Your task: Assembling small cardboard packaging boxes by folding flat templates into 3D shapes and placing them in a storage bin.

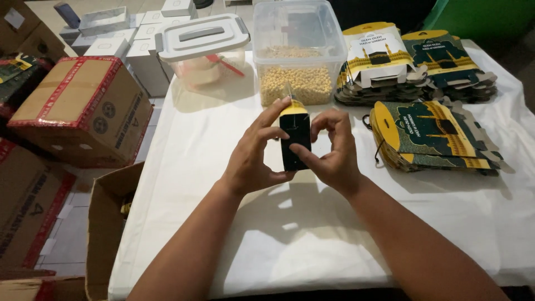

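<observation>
We see the white-clothed table [312,245] as landmark; its near edge and right side are cut off, and our forearms hide part of the cloth. Left of the table, taped brown cartons [83,106] sit stacked, partly out of frame, with an open carton [108,217] tucked at the table's left edge; its contents are too dark to tell. At the table's far side stands a clear open tub [301,53] holding small pale yellow round pieces [295,83]; what kind, we cannot tell. Beside it at the far left corner is a lidded clear tub [203,47], contents blurred through the plastic, something pinkish-red. On the table's right part lie stacks of flat die-cut box blanks [432,136], dark green and yellow. Over the table's middle, our left hand [253,159] and right hand [334,153] both pinch a small upright dark box [295,142] with a yellow top, fingers closed on its sides; the box's back face is hidden.
</observation>
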